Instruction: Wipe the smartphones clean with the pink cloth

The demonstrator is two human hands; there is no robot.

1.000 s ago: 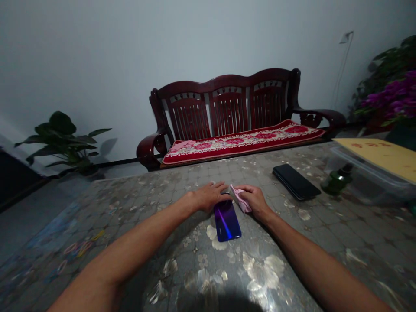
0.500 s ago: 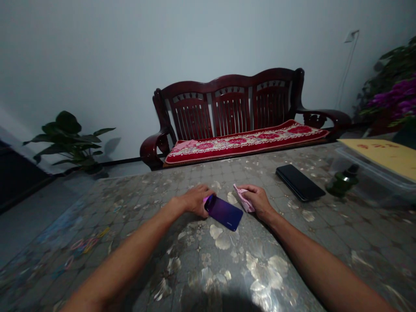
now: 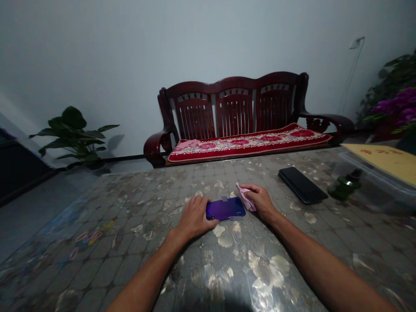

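Since the earlier frame in the head view, the purple phone (image 3: 226,209) has turned from a slanting position to one almost level across the picture, and the left hand (image 3: 195,216) has turned together with it. Now this phone is near the centre of the frame, a little below the middle. Fingers of the left hand hold its left end, with the thumb at the lower edge. Whether the phone lies fully on the tabletop (image 3: 169,190), I cannot tell. The right hand (image 3: 261,203) is at the right of the phone, its fingers closed on a folded pink cloth (image 3: 247,200), which is just beside the phone's right end. Farther right there is a black flat object (image 3: 303,185), then a green bottle (image 3: 344,186) near a clear plastic box (image 3: 364,188). At the lower left of the frame lie some coloured loops (image 3: 95,237).
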